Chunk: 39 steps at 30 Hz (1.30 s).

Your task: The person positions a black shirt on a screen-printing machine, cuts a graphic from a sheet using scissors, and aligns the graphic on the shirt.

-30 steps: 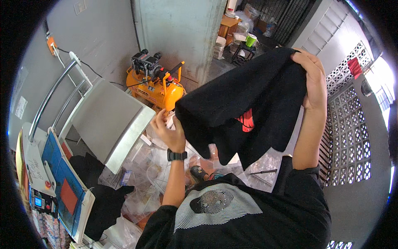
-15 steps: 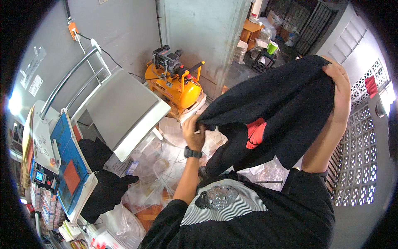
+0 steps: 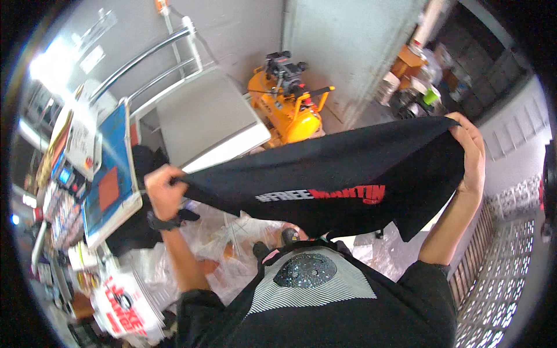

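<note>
**Cloth Held Taut by Two Corners**

The black cloth spans the centre of the frame, its white-and-red print facing the camera. The left hand, at centre left, grasps one corner. The right hand, at upper right, grasps the opposite corner. Plastic film covers the floor below. A grey plate occupies the upper left; a yellow compressor, upper centre; a blue panel, far left.
</note>
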Motion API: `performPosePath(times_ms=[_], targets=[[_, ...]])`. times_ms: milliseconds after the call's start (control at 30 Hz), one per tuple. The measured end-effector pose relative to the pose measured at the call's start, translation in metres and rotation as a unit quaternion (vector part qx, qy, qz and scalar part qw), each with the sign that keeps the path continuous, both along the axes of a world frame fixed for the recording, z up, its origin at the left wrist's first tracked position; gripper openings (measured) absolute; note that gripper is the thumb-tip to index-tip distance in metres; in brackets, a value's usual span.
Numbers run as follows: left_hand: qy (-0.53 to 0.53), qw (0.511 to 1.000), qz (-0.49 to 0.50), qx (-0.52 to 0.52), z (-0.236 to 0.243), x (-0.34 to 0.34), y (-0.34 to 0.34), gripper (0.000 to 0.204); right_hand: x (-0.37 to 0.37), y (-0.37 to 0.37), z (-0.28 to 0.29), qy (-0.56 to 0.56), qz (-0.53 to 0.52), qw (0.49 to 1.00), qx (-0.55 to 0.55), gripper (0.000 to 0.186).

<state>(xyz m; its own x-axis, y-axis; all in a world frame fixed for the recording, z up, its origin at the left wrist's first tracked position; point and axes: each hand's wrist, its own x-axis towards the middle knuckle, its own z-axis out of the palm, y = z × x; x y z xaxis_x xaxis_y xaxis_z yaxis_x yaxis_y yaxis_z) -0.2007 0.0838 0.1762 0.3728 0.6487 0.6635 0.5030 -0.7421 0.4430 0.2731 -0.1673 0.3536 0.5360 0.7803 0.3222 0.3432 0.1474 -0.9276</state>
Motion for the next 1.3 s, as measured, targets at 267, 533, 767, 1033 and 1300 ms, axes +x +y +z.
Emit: performPosePath(times_ms=[267,533,767,1033,1300], targets=[[0.002,0.990,0.094,-0.108,0.057,-0.080,-0.029,0.013,0.028,0.092,-0.055,-0.246,0.067,0.964,-0.073,0.023],[-0.080,0.926,0.367,0.042,0.006,-0.070,-0.067,0.012,0.007,0.170,-0.131,-0.213,0.011,0.977,0.022,0.032],[-0.140,0.765,0.600,0.187,-0.023,-0.027,-0.094,0.027,-0.009,0.195,-0.192,-0.126,0.026,0.979,0.160,0.024],[-0.061,0.877,0.467,0.096,0.025,-0.108,0.108,0.021,-0.040,0.416,-0.148,-0.118,0.023,0.987,0.105,0.021],[-0.023,0.902,0.431,-0.030,-0.134,-0.128,0.454,0.039,-0.066,0.731,-0.306,-0.143,0.074,0.987,-0.027,0.034]])
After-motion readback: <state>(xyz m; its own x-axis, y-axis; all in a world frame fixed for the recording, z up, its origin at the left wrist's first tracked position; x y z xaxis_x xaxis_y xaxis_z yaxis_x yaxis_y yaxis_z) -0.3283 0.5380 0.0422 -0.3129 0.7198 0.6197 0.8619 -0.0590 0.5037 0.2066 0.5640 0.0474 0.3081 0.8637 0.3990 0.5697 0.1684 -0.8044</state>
